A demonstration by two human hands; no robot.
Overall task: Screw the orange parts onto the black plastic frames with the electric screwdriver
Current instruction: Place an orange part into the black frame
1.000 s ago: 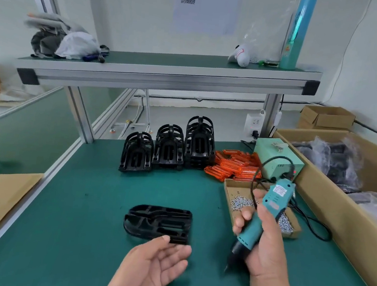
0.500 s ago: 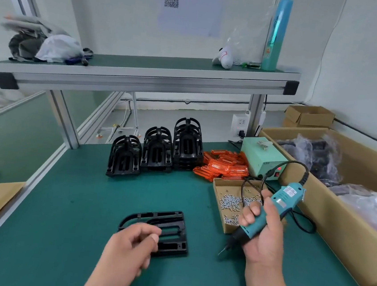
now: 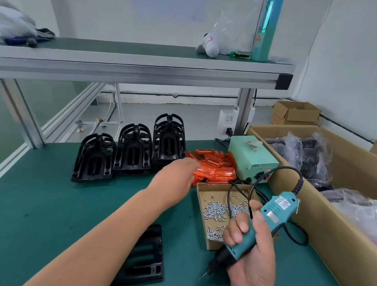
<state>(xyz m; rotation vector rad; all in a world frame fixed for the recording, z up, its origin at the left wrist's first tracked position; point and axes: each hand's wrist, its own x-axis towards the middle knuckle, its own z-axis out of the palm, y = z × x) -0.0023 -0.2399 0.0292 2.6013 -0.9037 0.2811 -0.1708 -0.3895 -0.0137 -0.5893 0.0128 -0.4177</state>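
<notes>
**Left hand (image 3: 174, 176) off the frame, out to the orange parts (image 3: 215, 169)**

Half a second back the left hand sat on the flat black frame (image 3: 145, 259). Now the arm is stretched past it, and the hand is at the orange parts, heaped just behind the screw tray (image 3: 218, 192).

- Fingertips meet the near edge of the heap. They are blurred, so I cannot tell whether they have closed on a piece.
- Black frame lies flat in front of and left of the screw tray, partly under the forearm, untouched.
- Right hand (image 3: 248, 254), at the tray's front corner, has its fingers wrapped round the electric screwdriver (image 3: 265, 225). The bit points down, clear of the mat, and the cable loops over the tray.
- Stacked frames (image 3: 133, 148) stand behind and left of the tray.

Step, as I read it: fetching one orange part. Best to pinch a single piece off the top without dragging the heap, then seat it square in the frame before taking a screw. Keep the bit parked away from the crossing forearm.
</notes>
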